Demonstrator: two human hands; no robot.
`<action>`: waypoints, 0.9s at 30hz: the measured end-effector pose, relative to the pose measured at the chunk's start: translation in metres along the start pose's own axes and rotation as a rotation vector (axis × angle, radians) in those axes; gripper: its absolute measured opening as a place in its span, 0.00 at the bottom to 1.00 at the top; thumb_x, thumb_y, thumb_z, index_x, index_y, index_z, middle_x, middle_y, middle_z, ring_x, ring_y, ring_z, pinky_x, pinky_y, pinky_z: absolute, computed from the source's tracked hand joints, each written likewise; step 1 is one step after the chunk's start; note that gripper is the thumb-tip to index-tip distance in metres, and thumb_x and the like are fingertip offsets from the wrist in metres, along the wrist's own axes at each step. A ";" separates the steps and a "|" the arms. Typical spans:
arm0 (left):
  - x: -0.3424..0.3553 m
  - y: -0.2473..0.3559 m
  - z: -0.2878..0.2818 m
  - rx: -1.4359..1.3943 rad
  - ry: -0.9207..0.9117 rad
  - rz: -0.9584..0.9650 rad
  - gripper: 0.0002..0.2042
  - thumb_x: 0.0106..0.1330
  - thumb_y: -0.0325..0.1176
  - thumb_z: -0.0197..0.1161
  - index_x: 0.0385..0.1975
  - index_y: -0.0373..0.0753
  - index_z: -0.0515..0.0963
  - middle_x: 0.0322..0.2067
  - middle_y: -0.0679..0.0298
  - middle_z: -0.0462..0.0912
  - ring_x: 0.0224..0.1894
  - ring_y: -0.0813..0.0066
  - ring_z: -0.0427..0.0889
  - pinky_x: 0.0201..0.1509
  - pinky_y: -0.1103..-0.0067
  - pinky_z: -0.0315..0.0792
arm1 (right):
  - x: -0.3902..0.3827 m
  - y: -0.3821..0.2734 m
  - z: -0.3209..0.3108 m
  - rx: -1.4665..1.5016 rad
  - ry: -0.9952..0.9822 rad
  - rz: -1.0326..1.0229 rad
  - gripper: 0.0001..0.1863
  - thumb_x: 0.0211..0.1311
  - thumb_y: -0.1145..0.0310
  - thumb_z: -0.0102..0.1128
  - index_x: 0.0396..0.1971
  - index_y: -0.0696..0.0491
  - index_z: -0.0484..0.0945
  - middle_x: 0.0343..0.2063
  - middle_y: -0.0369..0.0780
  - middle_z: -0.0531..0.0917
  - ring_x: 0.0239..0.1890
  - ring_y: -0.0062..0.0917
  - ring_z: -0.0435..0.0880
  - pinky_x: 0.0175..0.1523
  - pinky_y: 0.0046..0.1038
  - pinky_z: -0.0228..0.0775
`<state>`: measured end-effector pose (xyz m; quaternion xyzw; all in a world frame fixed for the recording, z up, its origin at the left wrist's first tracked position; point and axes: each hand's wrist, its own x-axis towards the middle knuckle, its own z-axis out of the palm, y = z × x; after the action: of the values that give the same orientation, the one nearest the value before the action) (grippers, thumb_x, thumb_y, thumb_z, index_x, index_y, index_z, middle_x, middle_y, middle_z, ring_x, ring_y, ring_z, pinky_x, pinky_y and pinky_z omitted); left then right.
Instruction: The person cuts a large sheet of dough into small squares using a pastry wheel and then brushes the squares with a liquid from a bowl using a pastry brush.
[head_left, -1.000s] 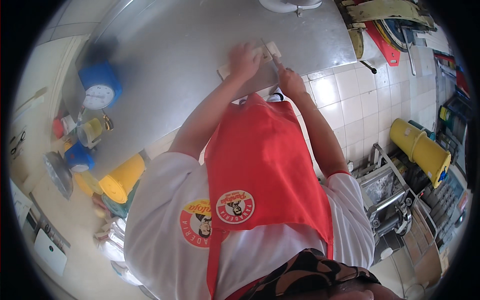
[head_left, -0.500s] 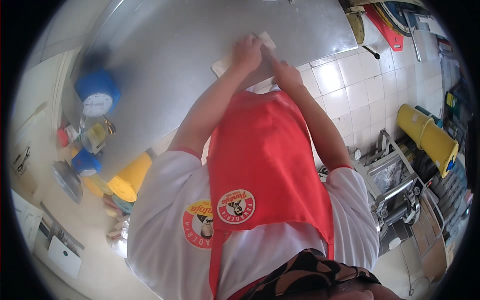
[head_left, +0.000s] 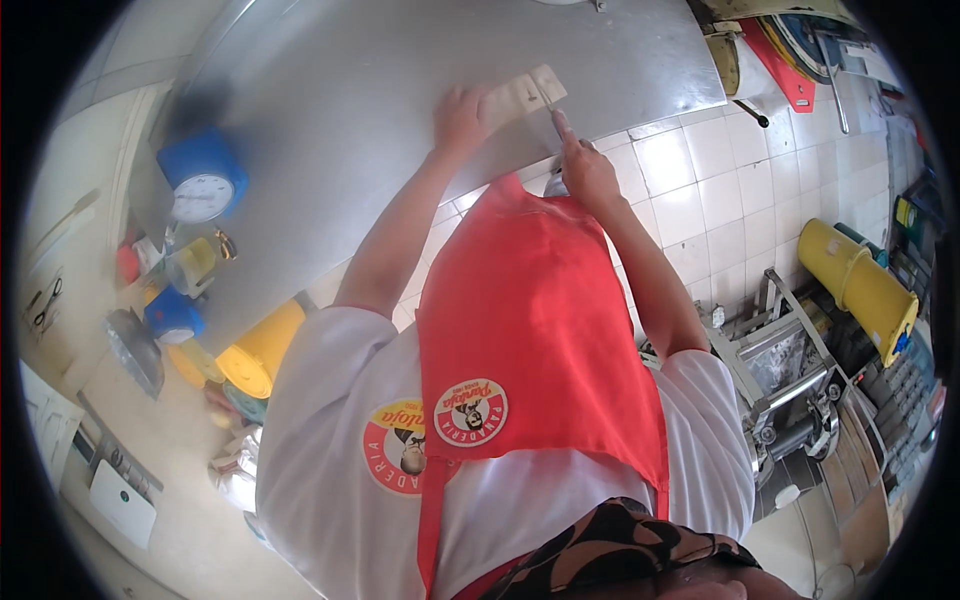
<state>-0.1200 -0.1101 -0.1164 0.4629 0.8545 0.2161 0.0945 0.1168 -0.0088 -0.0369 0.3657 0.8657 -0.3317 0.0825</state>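
A flat, pale strip that looks like dough (head_left: 515, 102) lies slantwise on the metal table near its front edge. Crosswise lines mark its right part. My right hand (head_left: 590, 172) is closed round the handle of a knife (head_left: 558, 120), whose thin blade reaches onto the strip close to its right end. At the strip's left end is my left hand (head_left: 460, 120), its fingers blurred by motion; whether they grip the strip I cannot make out.
The steel table (head_left: 350, 130) bears a blue dial scale (head_left: 203, 180) at left. A yellow bucket (head_left: 262, 350) stands below its left side. Right of me are a metal-framed machine (head_left: 785, 370), yellow bins (head_left: 855, 285) and a black-knobbed lever (head_left: 755, 113) by the table's right corner.
My left hand has moved left along the strip, away from the blade, uncovering the strip's middle. My right hand and the knife have shifted slightly right and toward me.
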 end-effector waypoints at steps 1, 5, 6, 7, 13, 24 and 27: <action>0.001 -0.002 -0.001 -0.030 -0.012 -0.007 0.12 0.68 0.37 0.60 0.49 0.49 0.83 0.46 0.59 0.79 0.54 0.54 0.77 0.57 0.57 0.71 | 0.008 -0.006 0.002 -0.008 -0.012 -0.013 0.45 0.65 0.78 0.48 0.80 0.40 0.44 0.40 0.58 0.83 0.39 0.52 0.86 0.46 0.51 0.79; 0.008 0.005 -0.003 -0.077 -0.005 -0.008 0.13 0.67 0.37 0.61 0.50 0.49 0.82 0.47 0.58 0.79 0.55 0.54 0.76 0.58 0.57 0.71 | 0.028 -0.025 0.004 -0.051 -0.081 -0.016 0.44 0.67 0.75 0.48 0.80 0.38 0.42 0.41 0.59 0.83 0.43 0.55 0.85 0.50 0.53 0.77; 0.009 0.009 -0.003 -0.076 -0.004 -0.011 0.13 0.67 0.37 0.61 0.50 0.49 0.82 0.47 0.58 0.79 0.55 0.54 0.76 0.58 0.57 0.71 | 0.032 -0.022 0.010 -0.052 -0.083 -0.018 0.44 0.67 0.75 0.48 0.80 0.38 0.42 0.41 0.59 0.83 0.43 0.55 0.85 0.50 0.53 0.77; 0.012 0.014 -0.002 -0.075 -0.007 0.019 0.14 0.67 0.36 0.60 0.51 0.50 0.81 0.47 0.59 0.79 0.56 0.54 0.76 0.59 0.57 0.71 | 0.035 -0.018 0.018 -0.080 -0.075 -0.017 0.44 0.67 0.75 0.48 0.79 0.38 0.42 0.41 0.59 0.83 0.42 0.56 0.85 0.49 0.53 0.78; 0.014 0.039 0.008 -0.060 -0.076 0.102 0.16 0.66 0.34 0.60 0.54 0.53 0.80 0.49 0.60 0.77 0.56 0.56 0.76 0.58 0.57 0.70 | 0.041 -0.017 0.021 -0.119 -0.093 -0.039 0.44 0.66 0.74 0.49 0.80 0.40 0.43 0.42 0.59 0.83 0.42 0.57 0.86 0.49 0.53 0.79; 0.009 0.040 0.007 -0.014 -0.107 0.171 0.18 0.66 0.34 0.60 0.56 0.56 0.80 0.51 0.61 0.76 0.58 0.56 0.74 0.58 0.57 0.70 | 0.035 -0.013 0.032 -0.147 -0.027 -0.049 0.44 0.65 0.73 0.51 0.79 0.40 0.45 0.43 0.59 0.84 0.42 0.55 0.86 0.49 0.51 0.80; 0.008 0.043 0.001 0.033 -0.142 0.132 0.17 0.66 0.33 0.61 0.54 0.56 0.81 0.51 0.62 0.76 0.58 0.57 0.73 0.58 0.58 0.70 | -0.005 -0.010 0.023 -0.174 -0.120 -0.005 0.45 0.64 0.74 0.51 0.80 0.40 0.44 0.39 0.57 0.84 0.37 0.54 0.87 0.44 0.51 0.81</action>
<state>-0.0918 -0.0825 -0.0972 0.5338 0.8168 0.1743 0.1326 0.1114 -0.0314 -0.0481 0.3346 0.8856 -0.2766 0.1652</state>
